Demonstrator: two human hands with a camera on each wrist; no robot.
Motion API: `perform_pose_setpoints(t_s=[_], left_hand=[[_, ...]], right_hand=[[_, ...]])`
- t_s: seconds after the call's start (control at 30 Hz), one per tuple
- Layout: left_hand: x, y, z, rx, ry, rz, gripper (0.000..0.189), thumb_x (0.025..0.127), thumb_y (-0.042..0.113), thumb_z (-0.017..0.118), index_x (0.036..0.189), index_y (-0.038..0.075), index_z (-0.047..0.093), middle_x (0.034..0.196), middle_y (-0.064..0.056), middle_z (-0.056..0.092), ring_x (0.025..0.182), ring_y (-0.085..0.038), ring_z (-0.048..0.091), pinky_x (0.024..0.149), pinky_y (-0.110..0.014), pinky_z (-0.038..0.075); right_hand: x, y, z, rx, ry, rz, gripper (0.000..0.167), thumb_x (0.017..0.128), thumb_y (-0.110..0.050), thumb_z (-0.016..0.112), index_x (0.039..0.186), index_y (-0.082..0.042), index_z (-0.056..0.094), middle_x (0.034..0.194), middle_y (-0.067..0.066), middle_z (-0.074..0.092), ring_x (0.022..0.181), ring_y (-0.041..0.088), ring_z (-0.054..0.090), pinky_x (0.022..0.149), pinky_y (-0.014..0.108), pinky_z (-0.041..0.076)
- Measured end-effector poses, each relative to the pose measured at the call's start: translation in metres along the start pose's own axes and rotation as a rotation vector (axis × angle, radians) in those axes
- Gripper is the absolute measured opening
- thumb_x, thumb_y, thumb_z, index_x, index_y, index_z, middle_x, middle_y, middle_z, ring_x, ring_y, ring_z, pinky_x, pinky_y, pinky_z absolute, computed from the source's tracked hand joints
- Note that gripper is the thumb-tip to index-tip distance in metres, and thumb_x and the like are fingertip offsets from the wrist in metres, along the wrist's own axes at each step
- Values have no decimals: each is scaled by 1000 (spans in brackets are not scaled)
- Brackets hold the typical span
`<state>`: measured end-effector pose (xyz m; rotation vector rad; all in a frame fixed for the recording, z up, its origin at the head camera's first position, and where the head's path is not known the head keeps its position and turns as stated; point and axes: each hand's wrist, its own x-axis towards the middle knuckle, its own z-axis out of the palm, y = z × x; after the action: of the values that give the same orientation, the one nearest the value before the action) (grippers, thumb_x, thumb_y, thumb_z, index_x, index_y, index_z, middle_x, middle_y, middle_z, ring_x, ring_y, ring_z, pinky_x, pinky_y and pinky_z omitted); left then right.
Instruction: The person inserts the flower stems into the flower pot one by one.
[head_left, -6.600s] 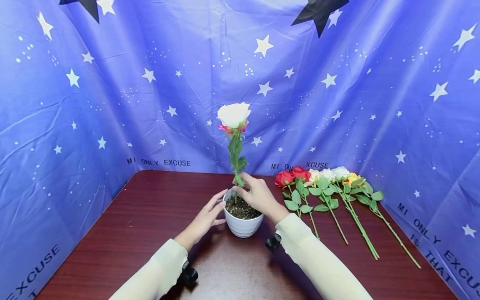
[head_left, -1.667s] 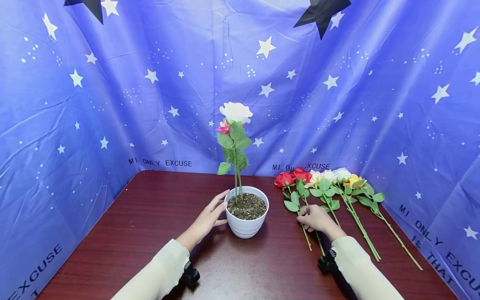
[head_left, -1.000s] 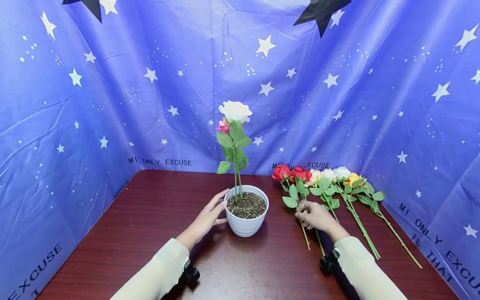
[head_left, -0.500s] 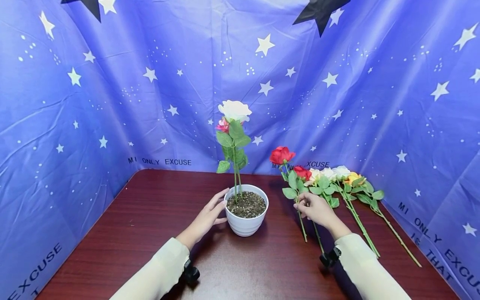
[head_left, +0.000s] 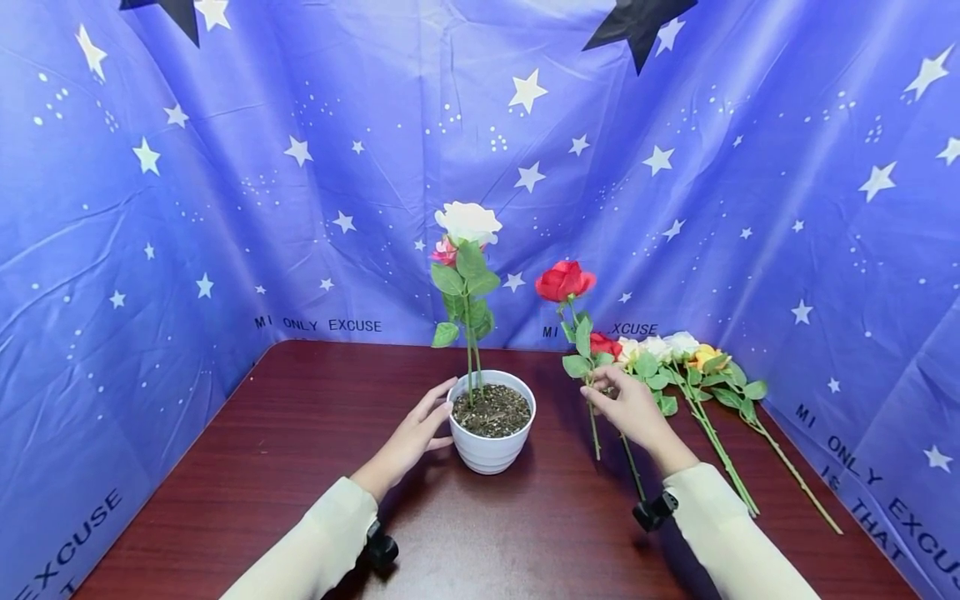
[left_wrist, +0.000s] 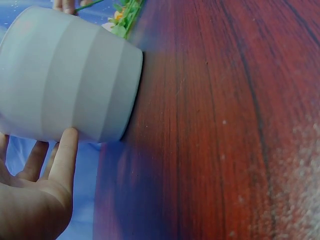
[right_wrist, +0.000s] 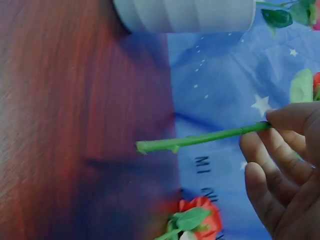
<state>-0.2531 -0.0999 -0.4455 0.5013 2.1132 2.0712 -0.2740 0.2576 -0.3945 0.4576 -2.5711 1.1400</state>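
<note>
In the head view my right hand (head_left: 636,417) pinches the green stem of a red rose (head_left: 564,282), raised with its bloom up and leaning slightly left. The right wrist view shows the lower stem (right_wrist: 200,139) sticking out past the thumb and fingers, its cut end clear of the wood. Extended fingers of my left hand (head_left: 408,437) rest against the left side of a white ribbed pot (head_left: 491,454). Dark soil (head_left: 495,412) fills the pot, and a white rose (head_left: 468,222) stands in it with a pink rose (head_left: 444,251) partly hidden behind.
Right of the pot, another red rose (head_left: 606,346) lies on the brown table (head_left: 322,417), partly behind my right hand. Beside it lie several cream and white roses (head_left: 681,344) and a yellow rose (head_left: 707,358), stems toward me. A blue star-printed cloth (head_left: 405,150) encloses the back and sides.
Earlier my right hand was at the white rose's stem in the pot, then moved right to the red rose. The red rose has since risen off the table and tipped upright. My left hand stays put.
</note>
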Motion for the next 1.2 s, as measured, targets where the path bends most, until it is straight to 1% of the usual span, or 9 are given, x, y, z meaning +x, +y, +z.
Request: perform_pose_setpoints(t_s=[0.13,0.3,0.37,0.43,0.57,0.73,0.87,1.03,1.2], left_hand=[[-1,0,0,3,2,4,56,107,37,48,158,21,33,153,-22,31,139,-42,34,97,-52,52],[-1,1,0,-8,1,3,55,107,36,48,158,20,33,153,-22,31,139,-41,34,97,-53,52],[-1,2,0,-12,2,-3,55,107,35,48,158,20,33,153,-22,31,139,-40,35,98,-53,52],[-1,1,-1,-12,2,-6,54,107,35,49,157,21,34,154,-21,32,139,-40,35,98,-53,52],[0,1,-1,-11,-2,-8,52,107,35,49,156,23,36,154,-21,32,139,-40,35,98,-53,52],[0,1,0,-8,1,-7,53,107,36,49,156,23,35,153,-22,32,139,-40,35,97,-52,52],[-1,2,1,-1,4,-1,53,107,37,48,157,25,35,153,-21,32,138,-39,36,97,-51,53],[-3,2,1,8,9,-10,53,107,39,48,156,28,35,152,-19,33,137,-36,38,97,-50,53],[-3,2,1,7,7,-1,55,107,38,48,158,24,33,152,-20,33,138,-37,38,97,-51,52]], right_hand=[[8,-13,-1,19,72,-56,22,94,-17,72,111,-4,66,86,4,70,65,17,68,57,26,54],[17,-31,-3,92,128,-143,22,95,-15,72,112,-3,65,87,7,71,66,24,67,56,26,55],[20,-38,-3,111,137,-169,22,95,-15,71,112,-3,64,87,8,72,66,21,66,55,25,54],[23,-45,-3,123,141,-180,22,95,-15,71,113,-4,64,87,7,72,65,15,64,55,24,53],[27,-59,-1,145,145,-195,20,95,-11,71,112,-3,64,87,12,72,63,7,61,52,22,51],[24,-90,-2,199,135,-215,15,95,-2,68,107,5,62,84,21,70,61,7,59,52,20,50],[20,-115,-5,214,114,-219,14,96,-1,65,105,8,61,84,23,69,62,9,59,54,26,55],[21,-124,-3,225,69,-178,17,98,-6,64,112,5,63,90,21,70,68,13,63,61,37,59],[25,-129,2,251,18,-159,20,100,-6,62,117,2,62,93,22,71,76,21,67,67,41,61]])
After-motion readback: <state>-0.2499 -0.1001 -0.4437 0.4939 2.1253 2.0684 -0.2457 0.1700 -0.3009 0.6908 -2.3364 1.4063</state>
